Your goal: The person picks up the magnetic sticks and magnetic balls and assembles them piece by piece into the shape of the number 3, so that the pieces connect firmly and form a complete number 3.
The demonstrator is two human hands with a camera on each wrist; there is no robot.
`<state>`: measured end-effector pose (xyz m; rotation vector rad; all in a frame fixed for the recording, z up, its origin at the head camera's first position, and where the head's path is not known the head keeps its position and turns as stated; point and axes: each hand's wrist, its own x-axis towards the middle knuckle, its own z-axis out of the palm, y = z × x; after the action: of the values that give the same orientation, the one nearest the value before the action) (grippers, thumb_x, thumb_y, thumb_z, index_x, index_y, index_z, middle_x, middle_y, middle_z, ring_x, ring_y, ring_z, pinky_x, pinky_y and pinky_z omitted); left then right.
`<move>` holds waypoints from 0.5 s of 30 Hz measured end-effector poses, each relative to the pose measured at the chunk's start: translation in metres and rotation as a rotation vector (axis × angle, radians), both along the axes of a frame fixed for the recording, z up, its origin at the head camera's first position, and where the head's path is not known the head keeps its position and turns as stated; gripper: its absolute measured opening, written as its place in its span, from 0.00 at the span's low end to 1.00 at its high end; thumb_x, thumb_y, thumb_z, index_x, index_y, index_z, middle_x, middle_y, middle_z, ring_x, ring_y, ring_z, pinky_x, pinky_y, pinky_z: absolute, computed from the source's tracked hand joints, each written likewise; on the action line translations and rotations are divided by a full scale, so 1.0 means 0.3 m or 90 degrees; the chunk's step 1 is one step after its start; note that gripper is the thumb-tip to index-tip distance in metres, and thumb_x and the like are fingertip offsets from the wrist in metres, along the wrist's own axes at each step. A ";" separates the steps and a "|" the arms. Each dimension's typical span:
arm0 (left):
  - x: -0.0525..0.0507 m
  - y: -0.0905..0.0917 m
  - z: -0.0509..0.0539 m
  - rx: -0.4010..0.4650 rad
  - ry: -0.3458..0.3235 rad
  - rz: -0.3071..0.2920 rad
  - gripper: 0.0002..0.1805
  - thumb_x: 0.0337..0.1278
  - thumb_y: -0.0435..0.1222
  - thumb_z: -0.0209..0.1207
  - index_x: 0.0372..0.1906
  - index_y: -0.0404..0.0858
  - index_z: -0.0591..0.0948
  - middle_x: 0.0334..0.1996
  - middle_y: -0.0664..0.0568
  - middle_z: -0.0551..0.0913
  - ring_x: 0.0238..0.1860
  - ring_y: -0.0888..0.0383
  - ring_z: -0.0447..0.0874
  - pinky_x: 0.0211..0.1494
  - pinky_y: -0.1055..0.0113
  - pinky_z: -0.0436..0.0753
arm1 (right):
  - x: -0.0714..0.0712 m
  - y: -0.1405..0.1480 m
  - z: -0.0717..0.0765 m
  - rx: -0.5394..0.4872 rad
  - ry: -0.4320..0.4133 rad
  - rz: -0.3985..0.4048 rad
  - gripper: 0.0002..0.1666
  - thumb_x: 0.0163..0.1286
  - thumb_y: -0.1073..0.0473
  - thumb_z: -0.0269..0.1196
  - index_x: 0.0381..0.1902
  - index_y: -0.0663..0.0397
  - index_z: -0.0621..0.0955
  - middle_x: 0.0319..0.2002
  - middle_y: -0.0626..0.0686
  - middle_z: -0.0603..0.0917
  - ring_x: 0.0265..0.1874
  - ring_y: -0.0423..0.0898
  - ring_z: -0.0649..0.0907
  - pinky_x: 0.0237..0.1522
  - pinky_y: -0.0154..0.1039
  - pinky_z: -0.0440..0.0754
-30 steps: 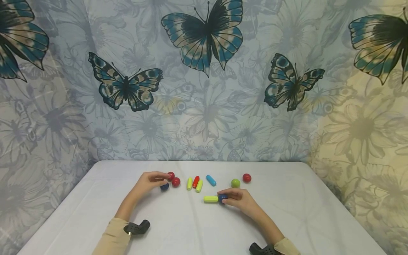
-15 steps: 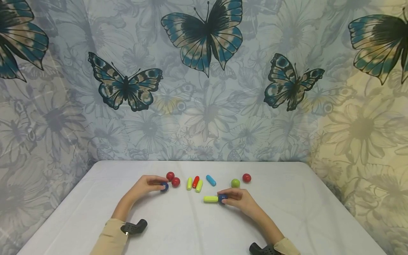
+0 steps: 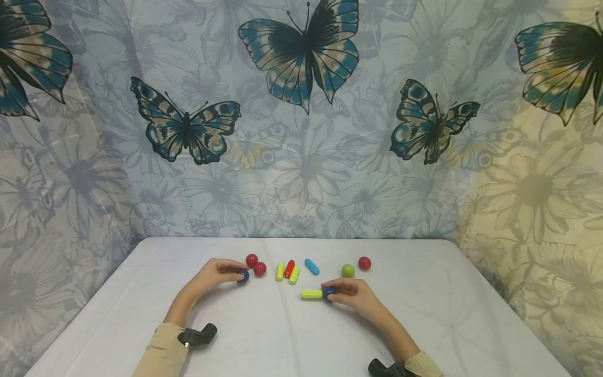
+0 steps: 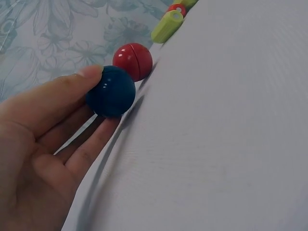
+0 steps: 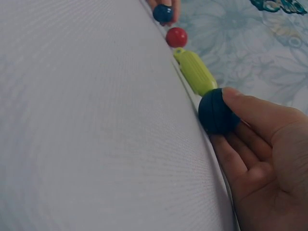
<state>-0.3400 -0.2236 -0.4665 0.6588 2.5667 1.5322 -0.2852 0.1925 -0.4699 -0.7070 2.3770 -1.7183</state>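
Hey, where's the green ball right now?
The green ball is right of centre in the head view, just beyond the right hand, with a red ball close at its right.

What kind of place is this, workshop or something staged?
Probably a staged indoor recording setup: butterfly-print backdrop behind and beside a white-covered table, plus a black wrist camera on the left arm.

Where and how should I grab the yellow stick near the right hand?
I'd pinch the yellow stick across its long sides, near the left end, coming from the left. It points sideways, and its other end is against the dark blue ball the right hand holds.
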 end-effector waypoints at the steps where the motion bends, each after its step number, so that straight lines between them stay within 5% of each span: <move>1: 0.001 0.002 0.003 -0.001 0.001 -0.001 0.19 0.55 0.41 0.67 0.51 0.38 0.84 0.50 0.43 0.86 0.48 0.64 0.86 0.51 0.77 0.81 | 0.000 0.000 0.001 0.001 -0.002 -0.001 0.22 0.64 0.57 0.67 0.54 0.61 0.81 0.55 0.62 0.84 0.55 0.42 0.84 0.55 0.28 0.80; 6: 0.006 0.017 0.024 -0.001 0.009 -0.010 0.18 0.55 0.40 0.67 0.51 0.39 0.85 0.50 0.43 0.87 0.49 0.64 0.85 0.52 0.78 0.80 | 0.001 -0.002 0.004 0.008 -0.004 -0.002 0.22 0.64 0.58 0.67 0.55 0.62 0.81 0.55 0.63 0.83 0.56 0.47 0.83 0.56 0.28 0.80; 15: 0.025 0.077 0.066 -0.002 0.008 -0.027 0.17 0.56 0.42 0.67 0.50 0.43 0.86 0.51 0.47 0.86 0.54 0.58 0.83 0.55 0.75 0.78 | -0.001 0.000 0.004 0.004 -0.015 -0.004 0.22 0.64 0.57 0.67 0.54 0.58 0.82 0.56 0.61 0.83 0.53 0.34 0.83 0.56 0.28 0.80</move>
<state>-0.3324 -0.2006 -0.4467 0.7207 2.5467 1.5162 -0.2855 0.1924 -0.4687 -0.6753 2.3711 -1.7112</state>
